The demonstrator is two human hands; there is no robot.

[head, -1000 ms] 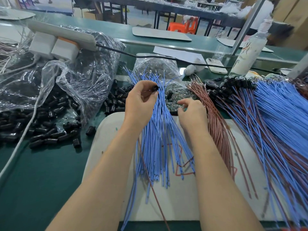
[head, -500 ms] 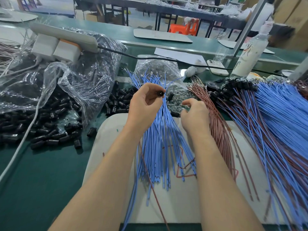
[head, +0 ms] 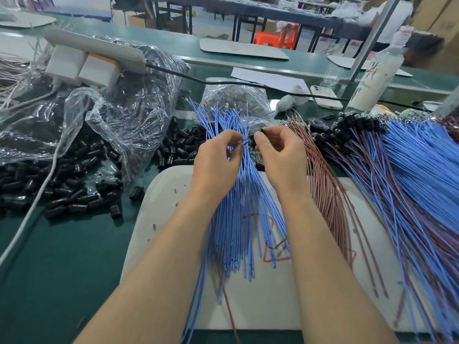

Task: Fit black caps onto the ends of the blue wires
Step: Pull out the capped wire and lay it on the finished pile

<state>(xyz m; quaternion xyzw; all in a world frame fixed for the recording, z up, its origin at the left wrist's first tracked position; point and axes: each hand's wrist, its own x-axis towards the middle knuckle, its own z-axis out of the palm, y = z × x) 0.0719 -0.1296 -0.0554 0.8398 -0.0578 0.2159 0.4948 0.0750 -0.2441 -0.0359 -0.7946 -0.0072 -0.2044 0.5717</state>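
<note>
Two bare hands meet fingertip to fingertip over a fan of blue wires (head: 238,219).

The right hand (head: 283,160), fingers curled, pinches a black cap (head: 256,139); the left hand (head: 218,167) pinches a thin wire end that touches it. Both forearms reach in over a white mat (head: 260,306). Loose caps (head: 74,194) crowd the left side and capped wires (head: 409,170) the right, all on a green bench (head: 49,281), with more workbenches behind.
</note>
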